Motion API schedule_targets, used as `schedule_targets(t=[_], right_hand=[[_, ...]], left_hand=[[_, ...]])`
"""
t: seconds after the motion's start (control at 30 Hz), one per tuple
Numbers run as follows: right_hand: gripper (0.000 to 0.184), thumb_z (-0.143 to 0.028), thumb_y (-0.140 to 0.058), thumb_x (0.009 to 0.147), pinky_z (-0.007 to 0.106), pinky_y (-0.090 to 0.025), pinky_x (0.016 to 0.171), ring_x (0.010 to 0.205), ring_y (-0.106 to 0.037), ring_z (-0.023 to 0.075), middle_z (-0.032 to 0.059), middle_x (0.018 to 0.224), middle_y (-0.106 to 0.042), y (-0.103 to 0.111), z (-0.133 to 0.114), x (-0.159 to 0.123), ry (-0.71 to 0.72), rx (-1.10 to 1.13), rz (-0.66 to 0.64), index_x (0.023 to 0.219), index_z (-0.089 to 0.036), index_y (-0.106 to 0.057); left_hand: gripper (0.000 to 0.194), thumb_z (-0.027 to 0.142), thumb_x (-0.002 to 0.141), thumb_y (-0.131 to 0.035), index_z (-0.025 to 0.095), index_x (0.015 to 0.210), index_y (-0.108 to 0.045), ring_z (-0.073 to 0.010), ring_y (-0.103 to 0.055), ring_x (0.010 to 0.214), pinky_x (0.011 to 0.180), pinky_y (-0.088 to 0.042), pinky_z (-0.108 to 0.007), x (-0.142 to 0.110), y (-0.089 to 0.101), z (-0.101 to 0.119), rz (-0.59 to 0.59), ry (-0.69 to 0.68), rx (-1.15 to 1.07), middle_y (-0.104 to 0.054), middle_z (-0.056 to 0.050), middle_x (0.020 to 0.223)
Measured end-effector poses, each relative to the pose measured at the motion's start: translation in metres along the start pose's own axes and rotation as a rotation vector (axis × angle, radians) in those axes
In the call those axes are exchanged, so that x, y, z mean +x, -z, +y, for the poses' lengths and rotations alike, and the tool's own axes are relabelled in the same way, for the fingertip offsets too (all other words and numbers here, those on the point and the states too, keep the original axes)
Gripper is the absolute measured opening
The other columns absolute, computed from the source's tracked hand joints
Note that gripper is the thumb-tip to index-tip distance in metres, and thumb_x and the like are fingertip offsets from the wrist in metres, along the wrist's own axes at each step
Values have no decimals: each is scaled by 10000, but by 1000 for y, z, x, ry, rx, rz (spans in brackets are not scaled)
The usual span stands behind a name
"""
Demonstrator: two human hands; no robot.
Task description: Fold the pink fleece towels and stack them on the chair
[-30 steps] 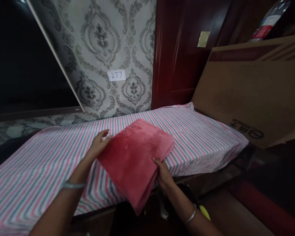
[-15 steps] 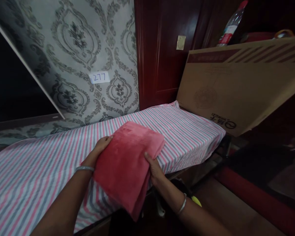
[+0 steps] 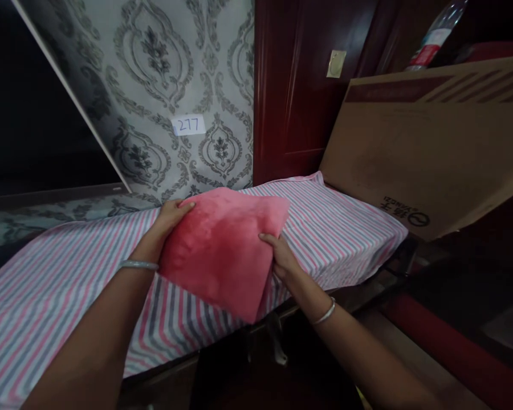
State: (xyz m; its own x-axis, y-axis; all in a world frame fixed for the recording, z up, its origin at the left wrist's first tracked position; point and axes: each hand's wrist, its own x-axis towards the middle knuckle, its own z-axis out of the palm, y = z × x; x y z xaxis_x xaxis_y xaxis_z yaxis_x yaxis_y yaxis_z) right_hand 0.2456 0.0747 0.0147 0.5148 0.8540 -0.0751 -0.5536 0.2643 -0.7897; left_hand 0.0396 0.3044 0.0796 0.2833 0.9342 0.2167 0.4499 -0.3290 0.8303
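Observation:
Between my hands is a folded, plush red-pink cloth (image 3: 222, 250), held over the front part of a table with a striped cover (image 3: 333, 228). My left hand (image 3: 171, 216) grips the cloth's left edge, thumb on top and the other fingers mostly hidden beneath. On the opposite side my right hand (image 3: 280, 256) pinches the right edge, its thumb also lying on top. The cloth's near corner hangs at the table's front edge. Each wrist wears a bangle.
A dark screen (image 3: 43, 114) stands at the left against patterned wallpaper with a "277" label (image 3: 188, 124). At the right leans a large cardboard box (image 3: 419, 142), with a plastic bottle (image 3: 431, 42) behind its top edge. A dark red door (image 3: 299, 97) is behind.
Both hands have raised the cloth and shifted it away from me. It now looks flatter and more spread, its near corner higher. The camera view has turned slightly left.

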Motion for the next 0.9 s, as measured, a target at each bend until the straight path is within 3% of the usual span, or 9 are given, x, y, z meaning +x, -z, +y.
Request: schedule_targets(t=[0.13, 0.23, 0.37, 0.5, 0.6, 0.77, 0.83, 0.9], right_hand=[[404, -208, -726, 593, 401, -589, 860, 812, -737, 259, 45, 848, -790, 18, 11, 23, -191, -34, 18, 996, -181, -705], [429, -200, -740, 578, 422, -583, 879, 824, -745, 267, 46, 844, -793, 37, 28, 33, -226, -91, 36, 1005, -183, -695], [538, -251, -799, 568, 439, -583, 887, 896, -751, 286, 60, 936, -801, 53, 40, 35, -151, -103, -6, 1090, -187, -684], [573, -256, -814, 568, 437, -575, 928, 947, -749, 289, 63, 982, -802, 54, 42, 34, -141, -87, -3, 1121, -194, -680], [591, -255, -819, 571, 431, -568, 953, 960, -748, 283, 63, 1028, -799, 51, 43, 33, -115, -65, -15, 1141, -197, -676], [661, -299, -820, 594, 445, -577, 933, 982, -739, 300, 115, 1103, -775, 62, 39, 36, -119, -125, -49, 1220, -174, -649], [805, -331, -799, 641, 480, -578, 924, 1044, -721, 317, 145, 1212, -733, 74, 30, 41, -32, -296, 33, 1390, -177, -547], [875, -380, -732, 729, 522, -551, 970, 1170, -670, 335, 177, 1358, -651, 85, 17, 51, 135, -606, 138, 1520, -180, -416]], left_hand=[[576, 514, 759, -699, 115, 1175, -679, -340, -686, 1069, 884, -543, -385, 12, -5, -8, -11, 10, 359, -731, -180, 1149], [652, 462, 850, -639, 75, 1372, -592, -395, -537, 1352, 1105, -437, -456, 1, -30, -13, -110, -83, 553, -597, -260, 1410], [664, 494, 960, -499, 175, 1541, -452, -407, -303, 1516, 1212, -248, -606, -40, -77, -17, -247, -331, 703, -378, -196, 1626], [686, 516, 991, -454, 209, 1597, -357, -425, -171, 1557, 1196, -132, -713, -68, -109, -27, -284, -353, 850, -251, -181, 1685], [698, 540, 1003, -411, 200, 1607, -332, -425, -146, 1563, 1198, -123, -709, -67, -111, -31, -297, -364, 865, -224, -187, 1692], [717, 567, 1002, -397, 203, 1614, -309, -395, -148, 1570, 1220, -136, -665, -65, -91, -13, -403, -265, 794, -222, -176, 1693], [711, 569, 1003, -395, 203, 1608, -322, -385, -165, 1569, 1228, -129, -658, -79, -84, -2, -415, -298, 751, -262, -172, 1682], [692, 572, 1001, -410, 225, 1597, -351, -375, -199, 1563, 1238, -111, -656, -101, -80, 6, -428, -396, 708, -304, -154, 1671]])
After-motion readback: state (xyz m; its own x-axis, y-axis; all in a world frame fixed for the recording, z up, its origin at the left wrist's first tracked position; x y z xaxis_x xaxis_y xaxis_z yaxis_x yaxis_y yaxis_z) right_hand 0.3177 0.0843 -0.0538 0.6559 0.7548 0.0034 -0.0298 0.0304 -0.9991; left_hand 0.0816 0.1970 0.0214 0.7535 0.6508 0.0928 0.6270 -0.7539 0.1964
